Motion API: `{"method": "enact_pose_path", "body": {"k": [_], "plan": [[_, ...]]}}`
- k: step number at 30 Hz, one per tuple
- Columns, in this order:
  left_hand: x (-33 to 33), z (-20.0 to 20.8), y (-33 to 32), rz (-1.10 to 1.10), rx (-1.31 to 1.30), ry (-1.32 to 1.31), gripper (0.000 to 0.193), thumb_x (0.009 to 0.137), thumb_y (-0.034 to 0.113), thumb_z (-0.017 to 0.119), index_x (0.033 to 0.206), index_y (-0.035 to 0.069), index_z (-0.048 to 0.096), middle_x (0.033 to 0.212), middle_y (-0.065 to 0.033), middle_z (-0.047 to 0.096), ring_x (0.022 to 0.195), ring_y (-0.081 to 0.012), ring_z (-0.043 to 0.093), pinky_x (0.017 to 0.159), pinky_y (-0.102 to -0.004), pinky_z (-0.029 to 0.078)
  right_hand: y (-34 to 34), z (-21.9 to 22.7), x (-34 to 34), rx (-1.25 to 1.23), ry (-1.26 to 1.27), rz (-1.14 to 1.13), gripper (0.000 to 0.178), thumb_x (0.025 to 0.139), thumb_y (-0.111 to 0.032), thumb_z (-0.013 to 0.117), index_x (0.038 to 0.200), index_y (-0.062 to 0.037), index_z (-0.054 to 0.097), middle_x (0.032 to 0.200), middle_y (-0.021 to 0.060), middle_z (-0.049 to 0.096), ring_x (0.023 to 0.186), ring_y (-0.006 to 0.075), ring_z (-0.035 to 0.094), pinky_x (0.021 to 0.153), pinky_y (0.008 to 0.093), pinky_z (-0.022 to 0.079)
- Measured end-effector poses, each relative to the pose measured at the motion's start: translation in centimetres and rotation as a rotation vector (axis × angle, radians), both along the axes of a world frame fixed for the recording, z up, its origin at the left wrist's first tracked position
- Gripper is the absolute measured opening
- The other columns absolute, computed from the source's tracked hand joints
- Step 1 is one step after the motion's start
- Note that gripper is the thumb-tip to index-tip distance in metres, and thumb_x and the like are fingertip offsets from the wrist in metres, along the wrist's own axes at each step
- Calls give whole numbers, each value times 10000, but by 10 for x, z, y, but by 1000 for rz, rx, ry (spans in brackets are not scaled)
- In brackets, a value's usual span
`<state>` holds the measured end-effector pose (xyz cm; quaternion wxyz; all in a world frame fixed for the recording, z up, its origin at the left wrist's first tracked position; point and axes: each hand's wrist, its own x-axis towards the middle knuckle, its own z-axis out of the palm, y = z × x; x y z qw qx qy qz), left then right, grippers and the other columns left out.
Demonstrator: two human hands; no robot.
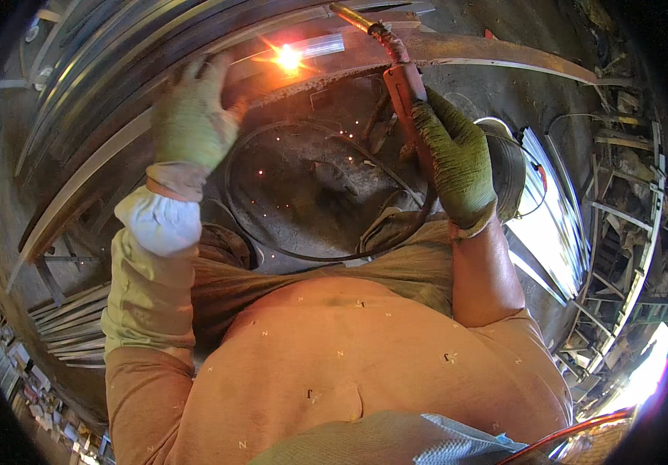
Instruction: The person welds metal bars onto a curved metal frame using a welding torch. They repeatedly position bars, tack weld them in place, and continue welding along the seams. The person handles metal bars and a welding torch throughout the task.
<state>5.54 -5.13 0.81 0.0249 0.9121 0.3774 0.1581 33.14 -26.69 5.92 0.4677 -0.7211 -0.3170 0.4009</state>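
Red torch [405, 89] in the right hand [456, 159]

Head view: this grip wraps around it, the nozzle [354, 18] right of an orange glow [289, 59] by the brown beam [496, 53]. Left of the glow, the left hand's [193, 116] grip is spread wide, nothing visible in it.

Passage: 1 gap between left hand [193, 116] and right hand [458, 155], centre, above the dark floor [310, 182]. Obstacles: glaring hot spot [290, 59], upper centre, sparks [350, 159] below; welding torch [405, 91], slanting along the gap's right side; black cable [314, 256], looped across centre; curved rusty beam [496, 53], across the top; long metal bars [78, 85], crowding upper left.
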Motion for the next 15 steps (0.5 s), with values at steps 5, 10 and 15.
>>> {"method": "enact_pose_path", "body": {"k": [5,10,15], "plan": [[-22,-14,28,149,-37,175,486,936,327,851,1367,148,719,1355,-189,738,1170,-475,740,955,-557,620,5,17,1,-80,62,-15,513,1140,-303,706,1542,14,670,1268,78,803,1086,117,700,943,294,577],[-19,-15,34,128,-78,121,452,881,317,897,1259,125,740,1216,-177,756,1127,-448,724,945,-576,590,5,7,7,39,36,14,520,1139,-299,710,1552,13,660,1274,58,790,1076,99,697,922,276,577],[-24,-13,36,100,-69,194,503,950,291,812,1404,110,692,1388,-203,726,1167,-501,723,947,-573,604,5,20,4,-53,94,-35,523,1141,-296,710,1562,8,653,1270,64,790,1078,108,693,945,290,576]]}}
